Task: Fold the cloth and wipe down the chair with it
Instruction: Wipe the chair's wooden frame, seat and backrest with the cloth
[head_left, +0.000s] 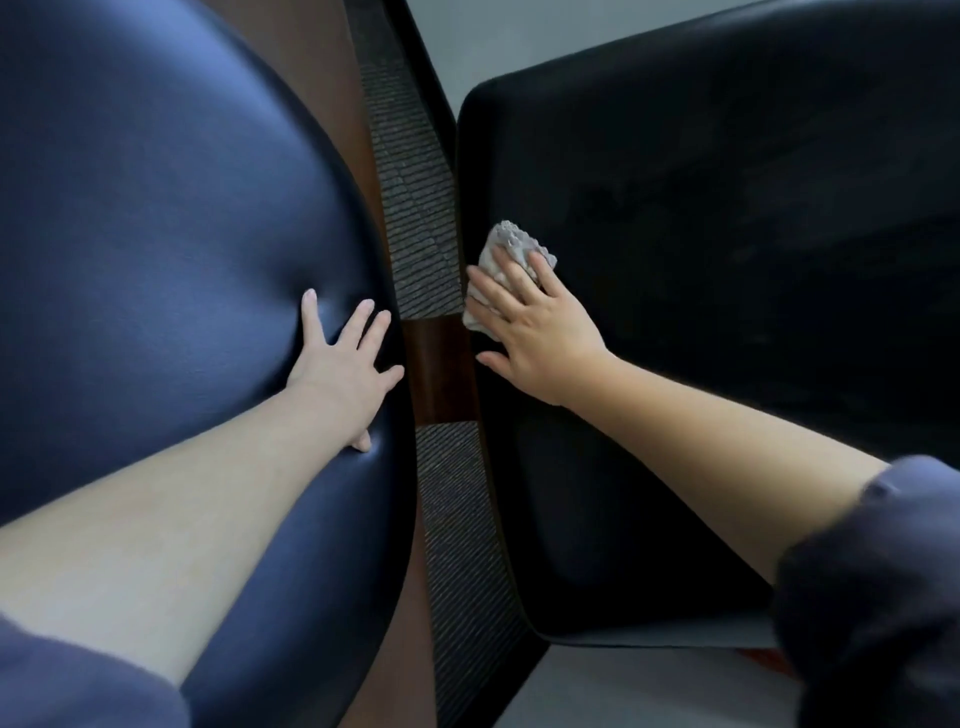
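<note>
Pressing down with my right hand (530, 322) just right of the frame's centre, I have the crumpled grey cloth (511, 241) pinned flat against the black padded chair surface (727, 260), close to its left edge. My fingers lie straight and slightly apart on the cloth, not curled round it, and its far end pokes out beyond my fingertips. My left hand (343, 369), left of centre, rests on the blue padded cushion (156, 234) with fingers splayed and thumb out, and the leather dimples under the palm. Between the two pads a woven grey strip (415, 208) runs top to bottom, crossed by a brown wooden piece (439, 364). My dark blue sleeves show at the lower left (62, 680) and lower right (872, 597) corners.
</note>
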